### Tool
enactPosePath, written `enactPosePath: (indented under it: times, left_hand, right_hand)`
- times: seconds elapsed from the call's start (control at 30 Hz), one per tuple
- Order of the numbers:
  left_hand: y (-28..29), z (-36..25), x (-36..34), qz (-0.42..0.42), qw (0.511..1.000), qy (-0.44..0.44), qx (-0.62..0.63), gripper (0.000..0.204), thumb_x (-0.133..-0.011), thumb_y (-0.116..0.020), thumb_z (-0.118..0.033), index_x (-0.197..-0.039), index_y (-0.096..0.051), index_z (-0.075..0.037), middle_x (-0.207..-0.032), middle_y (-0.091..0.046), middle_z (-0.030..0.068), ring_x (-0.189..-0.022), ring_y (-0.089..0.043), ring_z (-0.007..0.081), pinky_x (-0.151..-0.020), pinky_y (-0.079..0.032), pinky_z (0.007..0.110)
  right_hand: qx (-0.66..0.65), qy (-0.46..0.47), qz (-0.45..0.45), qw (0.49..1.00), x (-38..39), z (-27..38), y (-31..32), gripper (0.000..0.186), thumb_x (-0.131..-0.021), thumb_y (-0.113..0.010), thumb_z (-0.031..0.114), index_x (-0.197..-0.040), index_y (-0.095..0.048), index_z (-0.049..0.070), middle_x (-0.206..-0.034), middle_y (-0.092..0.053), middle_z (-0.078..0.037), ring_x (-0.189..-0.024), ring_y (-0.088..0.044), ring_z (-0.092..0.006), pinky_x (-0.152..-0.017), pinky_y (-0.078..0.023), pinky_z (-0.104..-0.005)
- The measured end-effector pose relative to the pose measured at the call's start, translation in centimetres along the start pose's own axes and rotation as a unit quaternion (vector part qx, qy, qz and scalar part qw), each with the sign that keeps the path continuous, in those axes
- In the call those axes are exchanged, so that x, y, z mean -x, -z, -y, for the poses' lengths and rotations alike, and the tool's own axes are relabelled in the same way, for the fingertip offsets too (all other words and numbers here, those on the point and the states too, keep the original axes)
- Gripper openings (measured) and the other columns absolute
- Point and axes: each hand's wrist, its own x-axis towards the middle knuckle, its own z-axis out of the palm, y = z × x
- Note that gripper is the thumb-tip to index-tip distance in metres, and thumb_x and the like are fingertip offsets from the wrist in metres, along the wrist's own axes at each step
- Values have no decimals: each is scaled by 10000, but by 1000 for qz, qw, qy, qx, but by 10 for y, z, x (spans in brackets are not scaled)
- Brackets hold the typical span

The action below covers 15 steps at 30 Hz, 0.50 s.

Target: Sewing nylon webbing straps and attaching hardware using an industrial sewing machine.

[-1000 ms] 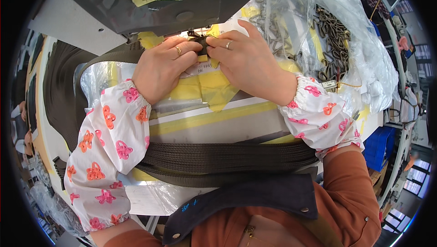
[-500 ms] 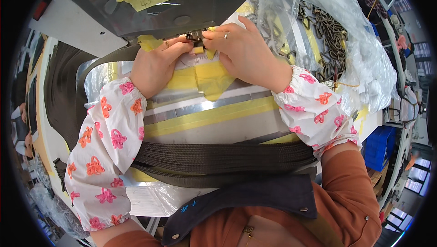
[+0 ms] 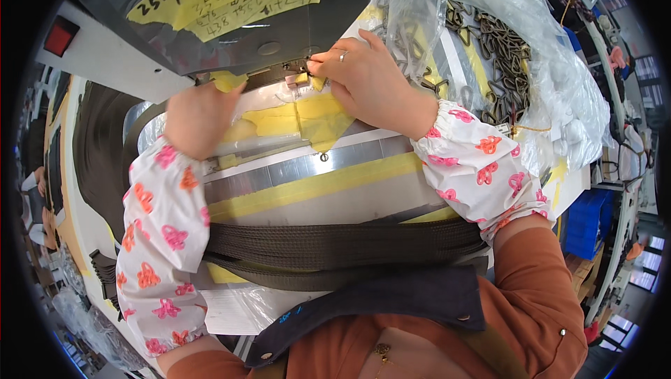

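Note:
My right hand (image 3: 374, 85) is at the working point under the dark head of what looks like a sewing machine (image 3: 265, 37). Its thumb and fingertips are pressed together beside the small metal foot parts (image 3: 297, 67); what they hold is too small or hidden to make out. Smeared by motion, my left hand (image 3: 199, 119) is apart from it on the left, near a flap of yellow tape (image 3: 229, 81) under the head. Its fingers cannot be read. Yellow tape patches (image 3: 269, 120) cover the plate between my hands. Dark webbing (image 3: 105, 148) lies in a thick loop at the left.
A bundle of dark webbing straps (image 3: 342, 246) runs across the table's near side. At the right, a clear plastic bag (image 3: 566, 110) holds many dark metal triangular rings (image 3: 507, 50). A blue bin (image 3: 586, 224) stands beyond the right edge. Other people's hands (image 3: 40, 182) show far left.
My left hand has moved away from the working point, left and toward me. My right hand has shifted only slightly left. My view has tilted a little, bringing more of the machine head in.

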Motion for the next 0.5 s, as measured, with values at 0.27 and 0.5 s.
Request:
enactPosePath:
  times: [0.27, 0.5]
  left_hand:
    - [38, 104, 40, 149, 936, 175, 267, 257, -898, -498, -222, -842, -595, 10, -679, -579, 72, -631, -553, 205, -604, -431, 309]
    - [45, 96, 43, 269, 799, 188, 504, 146, -821, -616, -87, -764, -561, 35, -629, -496, -9, -585, -416, 57, -534, -364, 227]
  right_hand:
    - [-25, 29, -5, 999, -5, 1, 8, 214, -754, -614, 91, -966, -628, 69, -942, -622, -42, -881, -550, -228, -864, -391, -364]
    - [-9, 83, 133, 988, -7, -8, 25, 112, -747, -599, 146, -800, -572, 50, -877, -565, -73, -848, -577, -229, -652, -492, -350]
